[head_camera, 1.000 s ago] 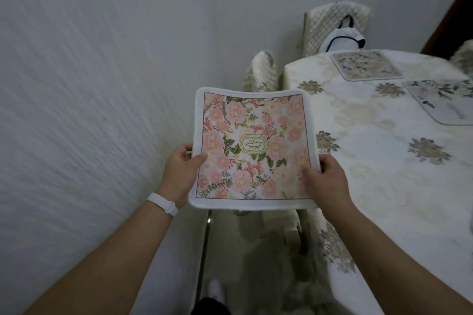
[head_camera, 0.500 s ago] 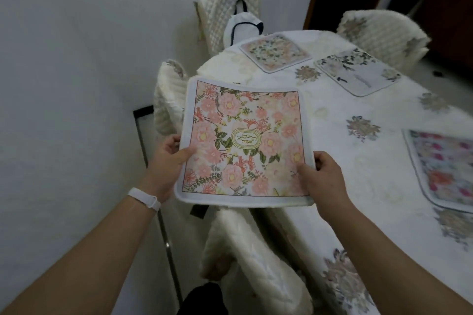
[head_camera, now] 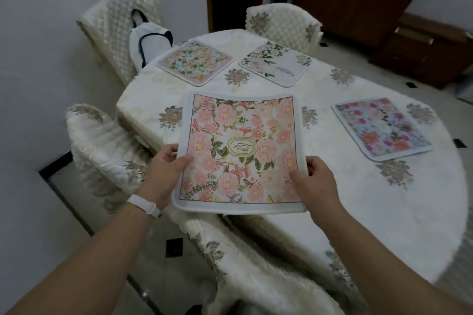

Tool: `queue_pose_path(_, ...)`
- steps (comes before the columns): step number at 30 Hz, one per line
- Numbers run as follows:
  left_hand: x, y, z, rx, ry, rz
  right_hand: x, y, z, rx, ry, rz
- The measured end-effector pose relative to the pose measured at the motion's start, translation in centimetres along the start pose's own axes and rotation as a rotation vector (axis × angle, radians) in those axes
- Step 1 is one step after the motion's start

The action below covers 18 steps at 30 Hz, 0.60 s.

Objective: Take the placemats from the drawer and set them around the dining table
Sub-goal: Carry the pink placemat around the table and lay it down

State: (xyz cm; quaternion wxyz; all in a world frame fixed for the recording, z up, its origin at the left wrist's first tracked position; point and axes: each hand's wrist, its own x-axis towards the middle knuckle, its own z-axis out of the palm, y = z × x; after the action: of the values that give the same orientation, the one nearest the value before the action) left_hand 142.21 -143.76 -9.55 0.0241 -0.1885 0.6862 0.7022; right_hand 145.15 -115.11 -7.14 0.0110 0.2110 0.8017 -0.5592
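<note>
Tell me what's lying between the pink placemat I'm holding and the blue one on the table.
In the head view, only bare tablecloth with one woven flower motif separates the pink placemat from the blue placemat.

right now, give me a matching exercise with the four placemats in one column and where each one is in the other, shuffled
Things
1. pink peony placemat
2. green-and-orange floral placemat
3. white leafy placemat
4. blue placemat with magenta flowers

Places
A. flat, right side of the dining table
B. held by the left hand and right hand, not yet laid down
C. far end, nearest the white bag
D. far end, before the bagless chair

Pairs: 1-B, 2-C, 3-D, 4-A
</note>
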Motion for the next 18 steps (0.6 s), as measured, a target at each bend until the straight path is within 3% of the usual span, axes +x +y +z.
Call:
queue_pose_path(11,0.4,-0.6,1.5,0.135,-0.064,0.005,-1.9,2.6,-1.1,0.042,0.025,0.057)
queue_pose_path(18,9.1,-0.9,0.9,0.162,-0.189,-0.079,2.2,2.7,3.3,0.051,0.098,0.159)
